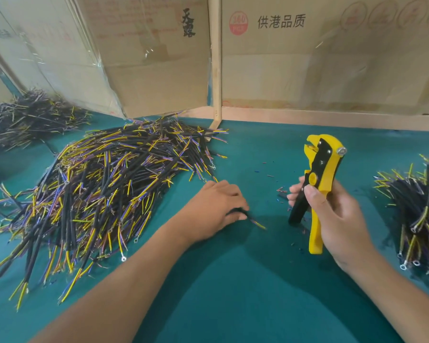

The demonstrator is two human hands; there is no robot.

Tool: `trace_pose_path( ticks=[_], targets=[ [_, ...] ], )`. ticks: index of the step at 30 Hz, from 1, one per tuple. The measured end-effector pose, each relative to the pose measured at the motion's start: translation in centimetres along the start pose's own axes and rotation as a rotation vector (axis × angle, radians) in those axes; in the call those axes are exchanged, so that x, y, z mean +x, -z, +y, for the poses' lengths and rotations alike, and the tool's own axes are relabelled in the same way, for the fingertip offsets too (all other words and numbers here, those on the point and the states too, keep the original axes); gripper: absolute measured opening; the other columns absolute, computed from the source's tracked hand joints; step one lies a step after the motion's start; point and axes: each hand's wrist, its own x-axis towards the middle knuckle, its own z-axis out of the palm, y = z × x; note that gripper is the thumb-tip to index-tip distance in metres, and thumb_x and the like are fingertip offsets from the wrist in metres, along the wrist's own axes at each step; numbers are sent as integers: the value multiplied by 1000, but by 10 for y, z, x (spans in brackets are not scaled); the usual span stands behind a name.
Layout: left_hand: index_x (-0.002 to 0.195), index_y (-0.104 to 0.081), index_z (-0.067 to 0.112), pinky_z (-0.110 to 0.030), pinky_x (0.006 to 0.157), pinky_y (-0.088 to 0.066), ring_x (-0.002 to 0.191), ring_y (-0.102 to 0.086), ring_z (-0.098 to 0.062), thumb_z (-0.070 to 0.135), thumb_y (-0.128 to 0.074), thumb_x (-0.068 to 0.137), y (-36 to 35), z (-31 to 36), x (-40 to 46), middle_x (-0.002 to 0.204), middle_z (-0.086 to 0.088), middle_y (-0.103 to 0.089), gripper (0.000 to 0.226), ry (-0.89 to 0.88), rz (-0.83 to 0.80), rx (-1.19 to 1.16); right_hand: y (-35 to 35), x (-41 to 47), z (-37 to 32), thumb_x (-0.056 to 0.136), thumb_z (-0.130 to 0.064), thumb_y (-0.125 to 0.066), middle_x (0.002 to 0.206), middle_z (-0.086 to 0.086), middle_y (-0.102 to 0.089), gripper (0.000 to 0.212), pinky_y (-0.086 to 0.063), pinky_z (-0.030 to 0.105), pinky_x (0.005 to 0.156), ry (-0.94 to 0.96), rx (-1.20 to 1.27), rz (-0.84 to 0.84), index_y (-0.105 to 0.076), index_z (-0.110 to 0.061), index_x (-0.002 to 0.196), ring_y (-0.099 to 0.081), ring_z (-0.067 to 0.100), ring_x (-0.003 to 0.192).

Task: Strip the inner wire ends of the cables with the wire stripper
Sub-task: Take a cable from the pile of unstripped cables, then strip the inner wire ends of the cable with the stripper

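While plastic stripper (320,184) stands upright, cable (253,221) lies pinched.

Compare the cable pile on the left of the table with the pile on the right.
The left pile is large, sprawling and fully in view; the right pile looks smaller and is cut off by the frame edge. The left hand rests beside the left pile, holding one cable; nothing touches the right pile. Both hold black cables with yellow and blue inner wires.
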Motion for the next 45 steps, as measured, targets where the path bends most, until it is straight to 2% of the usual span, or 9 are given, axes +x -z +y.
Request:
trace_pose_path(
  ticks=[3, 5, 8, 12, 21, 25, 33, 43, 45],
  targets=[
    [99, -63, 13, -38, 87, -41, 94, -51, -21, 24, -59, 100, -4, 2, 3, 99, -1, -58, 13, 25, 103, -110, 1, 1, 0, 89, -37, -58, 98, 7, -74, 31, -56, 45, 90, -6, 49, 30, -65, -16, 110, -70, 31, 95],
    [100, -56, 14, -32, 74, -42, 79, -50, -17, 17, -55, 101, -3, 0, 3, 88, 4, -55, 3, 178, 249, -356, 3, 4, 0, 91, -35, -56, 100, 10, -73, 34, -57, 43, 89, -22, 148, 66, -64, -10, 112, -70, 33, 96],
    [111, -50, 28, -26, 55, -40, 59, -43, -14, 12, -47, 104, 3, 3, 1, 81, 9, -57, 18, 315, 392, -837, 6, 9, -3, 98, -26, -50, 102, 15, -71, 29, -59, 43, 85, -82, 339, 97, -63, -5, 113, -69, 33, 98],
    [112, -57, 35, -18, 47, -34, 55, -37, -9, 21, -48, 99, 9, 18, 1, 88, 8, -58, 21, 262, 370, -1177, 7, 10, -2, 102, -5, -41, 94, 16, -68, 28, -59, 42, 81, -152, 409, 100, -68, -7, 103, -67, 32, 92],
    [110, -60, 25, -17, 42, -23, 56, -36, -10, 13, -53, 95, 17, 34, 0, 95, 3, -57, 21, 237, 318, -1569, 2, 1, 1, 100, 3, -40, 92, 12, -71, 40, -59, 44, 81, -161, 346, 20, -77, -13, 95, -68, 27, 88],
    [96, -61, 27, -17, 43, -26, 56, -32, -12, 20, -55, 95, 20, 36, -1, 88, 1, -51, 9, 223, 384, -1476, 2, 0, 0, 100, 1, -42, 92, 16, -70, 35, -60, 45, 83, -183, 328, 18, -75, -10, 97, -68, 30, 89],
    [109, -57, 27, -18, 45, -28, 58, -29, -13, 14, -52, 100, 22, 36, -4, 95, 0, -50, 18, 126, 400, -1365, -2, -3, 0, 98, 1, -45, 93, 18, -71, 31, -60, 45, 81, -217, 285, -4, -75, -8, 99, -70, 33, 86],
    [106, -59, 34, -16, 49, -29, 54, -29, -5, 26, -47, 100, 12, 32, -2, 75, 19, -44, 16, 197, 407, -1087, -3, -4, -2, 98, 2, -45, 93, 18, -71, 27, -61, 38, 76, -222, 266, -12, -71, -3, 104, -70, 31, 86],
    [109, -56, 33, -14, 51, -30, 56, -31, -4, 23, -45, 102, 13, 32, -3, 80, 17, -45, 16, 168, 422, -1033, -4, -4, -2, 99, 2, -45, 93, 18, -71, 27, -61, 40, 78, -224, 255, -15, -71, -3, 105, -71, 30, 86]
  ],
)
